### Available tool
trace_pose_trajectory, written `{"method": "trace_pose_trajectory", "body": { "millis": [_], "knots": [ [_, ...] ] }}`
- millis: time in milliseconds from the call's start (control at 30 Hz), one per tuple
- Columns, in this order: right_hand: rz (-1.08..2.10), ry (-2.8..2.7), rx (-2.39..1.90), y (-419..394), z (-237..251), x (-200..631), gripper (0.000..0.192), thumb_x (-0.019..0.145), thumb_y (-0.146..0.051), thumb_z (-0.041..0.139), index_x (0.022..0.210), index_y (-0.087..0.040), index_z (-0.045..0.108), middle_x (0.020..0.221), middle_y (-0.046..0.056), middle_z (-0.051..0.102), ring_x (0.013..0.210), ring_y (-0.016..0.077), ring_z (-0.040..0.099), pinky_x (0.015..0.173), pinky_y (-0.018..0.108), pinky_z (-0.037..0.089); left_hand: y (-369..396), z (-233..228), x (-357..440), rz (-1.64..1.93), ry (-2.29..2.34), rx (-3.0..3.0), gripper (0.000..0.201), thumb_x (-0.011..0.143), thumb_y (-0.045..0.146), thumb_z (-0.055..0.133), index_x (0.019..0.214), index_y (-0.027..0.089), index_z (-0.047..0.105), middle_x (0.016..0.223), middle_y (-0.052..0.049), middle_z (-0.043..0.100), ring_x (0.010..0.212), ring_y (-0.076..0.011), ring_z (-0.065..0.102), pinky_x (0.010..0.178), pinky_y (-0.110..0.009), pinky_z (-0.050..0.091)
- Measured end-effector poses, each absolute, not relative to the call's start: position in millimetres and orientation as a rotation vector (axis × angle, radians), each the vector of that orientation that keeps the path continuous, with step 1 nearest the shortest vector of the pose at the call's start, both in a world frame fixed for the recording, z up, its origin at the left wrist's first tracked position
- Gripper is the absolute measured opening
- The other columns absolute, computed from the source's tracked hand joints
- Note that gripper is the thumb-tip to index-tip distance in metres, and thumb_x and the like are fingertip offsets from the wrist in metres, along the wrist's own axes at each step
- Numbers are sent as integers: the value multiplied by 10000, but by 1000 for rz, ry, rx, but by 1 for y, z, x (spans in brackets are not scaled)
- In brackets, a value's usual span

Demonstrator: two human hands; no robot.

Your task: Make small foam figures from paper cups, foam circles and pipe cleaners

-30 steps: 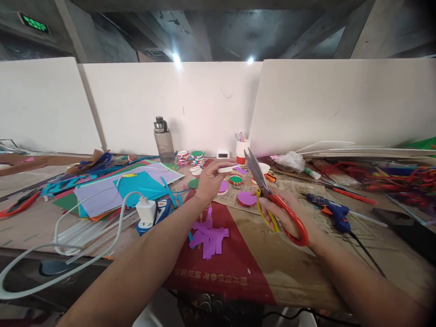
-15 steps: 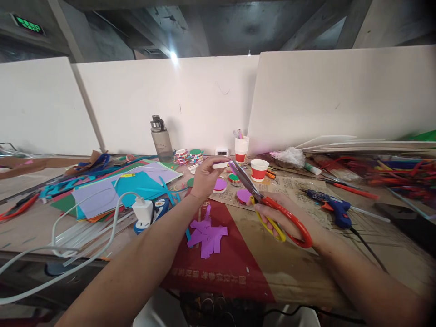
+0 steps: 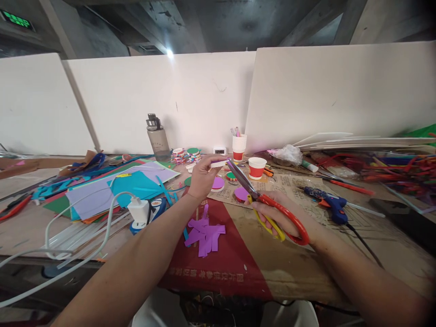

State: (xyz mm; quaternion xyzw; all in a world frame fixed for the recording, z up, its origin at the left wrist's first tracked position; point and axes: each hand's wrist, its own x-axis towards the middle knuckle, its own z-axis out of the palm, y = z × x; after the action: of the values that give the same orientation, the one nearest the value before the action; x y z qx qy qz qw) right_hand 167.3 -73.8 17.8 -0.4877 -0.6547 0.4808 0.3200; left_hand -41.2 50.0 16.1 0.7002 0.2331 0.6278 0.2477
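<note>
1. Plainly, everything hangs on how the scissors (image 3: 254,193) meet the small white piece (image 3: 219,164): the blade tips lie at its right end, where a bit of purple paper (image 3: 228,161) shows.
2. Seen edge-on, the white piece has its long axis running roughly left to right; the scissors slant across it, tips toward the back edge of the surface (image 3: 20,234), handles toward the near right.
3. Nearer to the white piece is the left hand (image 3: 204,175), which pinches it, raised above the surface.
4. The right hand (image 3: 274,212) is wrapped round the red and yellow handles; the blades look narrowly set, and I cannot tell whether paper lies between them.
5. Counted beyond the hands: two purple-topped discs (image 3: 218,183), one green-topped disc (image 3: 231,175), one loose cup (image 3: 257,168), and, by the back edge, one cup stack (image 3: 239,147) and one bottle (image 3: 158,141).
6. One heap of purple strips (image 3: 206,235) lies between the forearms on the cardboard (image 3: 254,268), toward the surface's near edge; overlap hides the number.
7. One blue glue gun (image 3: 333,205) lies right of the right hand.
</note>
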Motion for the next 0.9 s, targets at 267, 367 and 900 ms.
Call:
{"method": "trace_pose_trajectory", "body": {
  "millis": [267,367,900],
  "knots": [
    [1259,-1716,-1323,-75,22,165,349,840,-553,561,862,-206,537,549,-64,473,403,92,456,343,197,387,52,14,-41,1770,636,2031,253,785,86,591,947,206,742,1031,-60,731,1034,-204,652,966,-376,486],
    [1268,-1711,-1339,-76,25,163,372,802,-572,592,842,-210,516,539,-68,473,393,95,457,337,204,385,50,14,-41,1781,666,2060,262,791,81,580,952,208,742,1041,-57,732,1043,-199,652,974,-373,485],
    [1287,-1697,-1293,-75,19,163,296,870,-486,510,953,-204,544,550,-51,491,418,108,465,351,212,396,48,11,-38,1788,724,2045,320,768,46,565,971,225,734,1060,-29,737,1043,-179,658,973,-350,489]
  ]
}}
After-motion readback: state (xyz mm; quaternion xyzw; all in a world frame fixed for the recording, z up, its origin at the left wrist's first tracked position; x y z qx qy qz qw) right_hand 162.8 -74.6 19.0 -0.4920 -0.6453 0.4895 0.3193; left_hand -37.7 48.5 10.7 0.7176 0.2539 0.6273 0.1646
